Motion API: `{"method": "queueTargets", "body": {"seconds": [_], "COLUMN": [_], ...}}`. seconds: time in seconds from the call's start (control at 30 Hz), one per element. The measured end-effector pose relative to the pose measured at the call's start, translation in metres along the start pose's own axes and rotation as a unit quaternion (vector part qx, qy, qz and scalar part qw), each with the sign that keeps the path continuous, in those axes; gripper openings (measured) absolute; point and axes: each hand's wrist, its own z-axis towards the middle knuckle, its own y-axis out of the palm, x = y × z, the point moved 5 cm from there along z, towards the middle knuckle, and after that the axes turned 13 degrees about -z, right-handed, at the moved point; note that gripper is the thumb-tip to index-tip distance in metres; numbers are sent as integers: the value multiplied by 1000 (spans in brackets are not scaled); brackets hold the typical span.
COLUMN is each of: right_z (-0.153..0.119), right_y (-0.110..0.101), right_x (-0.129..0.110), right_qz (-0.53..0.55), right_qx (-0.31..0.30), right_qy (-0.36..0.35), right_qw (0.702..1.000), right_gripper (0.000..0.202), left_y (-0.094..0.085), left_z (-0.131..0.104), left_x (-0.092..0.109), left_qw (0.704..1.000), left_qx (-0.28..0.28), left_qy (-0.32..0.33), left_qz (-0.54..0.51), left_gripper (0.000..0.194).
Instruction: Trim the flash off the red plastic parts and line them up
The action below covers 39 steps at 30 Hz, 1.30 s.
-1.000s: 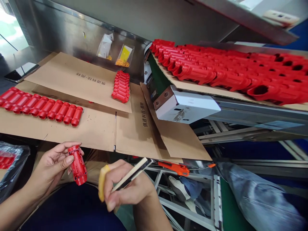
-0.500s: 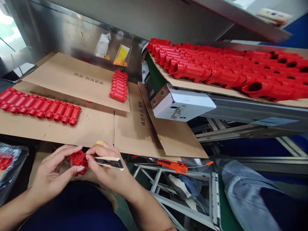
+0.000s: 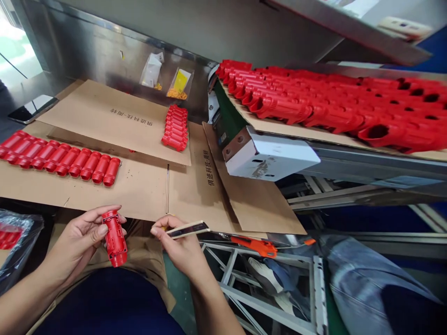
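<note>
My left hand (image 3: pixel 77 236) pinches a tube (image 3: pixel 116 239), my right hand (image 3: pixel 184 247) a tool (image 3: pixel 189 229); one bag (image 3: pixel 189 88) holds yellow bits (image 3: pixel 177 94), the bin (image 3: pixel 34 229) red parts (image 3: pixel 10 238).

upper left blown out, sheen on metal surface (image 3: pixel 101 53), stretched edges

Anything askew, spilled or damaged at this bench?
Mildly: the upper cardboard sheet lies at an angle over the lower cardboard. No spill shows; the red part in the left hand shows no obvious damage.
</note>
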Motion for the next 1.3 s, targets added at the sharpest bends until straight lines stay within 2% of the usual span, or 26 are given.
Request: {"method": "queueTargets", "body": {"seconds": [0.07, 0.17, 0.33, 0.4, 0.43, 0.47, 0.5, 0.53, 0.57, 0.6, 0.7, 0.77, 0.9, 0.97, 1.03, 1.1, 1.2, 1.27, 1.3], "right_z": [-6, -13, -16, -17, -17, -17, -17, -17, -17, -17, -18, -21, -24, -23, -21, -18, -17, -19, -21], "right_y": [3, 2, 4, 6, 7, 8, 9, 11, 13, 14, 18, 19, 12, 9, 6, 3, 0, -4, -7], "right_x": [5, 9, 14, 16, 18, 18, 19, 19, 18, 16, 9, 6, 12, 18, 22, 23, 21, 19, 19], "right_qz": [37, 78, 114, 115, 114, 112, 109, 105, 101, 97, 88, 83, 84, 97, 105, 110, 127, 134, 136], "right_qx": [0, 19, -6, -5, -3, -2, -1, -2, -3, -4, -10, -7, 12, 12, 17, 24, 24, 29, 36], "right_qy": [38, 80, 90, 84, 81, 79, 77, 76, 73, 68, 49, 39, 48, 68, 83, 87, 80, 72, 68], "right_qw": [999, 994, 989, 990, 990, 991, 991, 992, 992, 993, 995, 996, 995, 993, 991, 990, 988, 988, 988], "right_gripper": [14, 23, 32, 35, 37, 39, 40, 41, 42, 42, 40, 39, 37, 35, 32, 33, 40, 47, 49], "left_y": [0, 2, -1, -3, -2, 2, 12, 26, 43, 57, 92, 103, 107, 120, 147, 183, 230, 245, 246], "left_z": [2, 4, 6, 11, 15, 20, 28, 36, 46, 60, 102, 122, 136, 139, 148, 165, 195, 207, 208], "left_x": [-1, -4, -15, -14, -9, -1, 9, 20, 26, 33, 51, 58, 67, 70, 70, 63, 47, 40, 41], "left_qw": [1000, 1000, 1000, 1000, 995, 976, 933, 856, 735, 673, 567, 513, 440, 413, 389, 371, 359, 364, 371], "left_qx": [5, 8, 1, -12, -22, -38, -57, -74, -99, -109, -98, -70, -26, -35, -69, -109, -152, -171, -178], "left_qy": [-3, -7, -15, 6, 40, 92, 152, 218, 259, 269, 278, 269, 265, 287, 317, 343, 360, 358, 356], "left_qz": [-2, -5, -21, 24, 87, 192, 321, 463, 619, 680, 769, 812, 858, 864, 862, 856, 848, 842, 839], "left_gripper": [52, 57, 57, 58, 58, 58, 56, 52, 48, 42, 28, 26, 29, 37, 40, 29, 21, 21, 21]}}
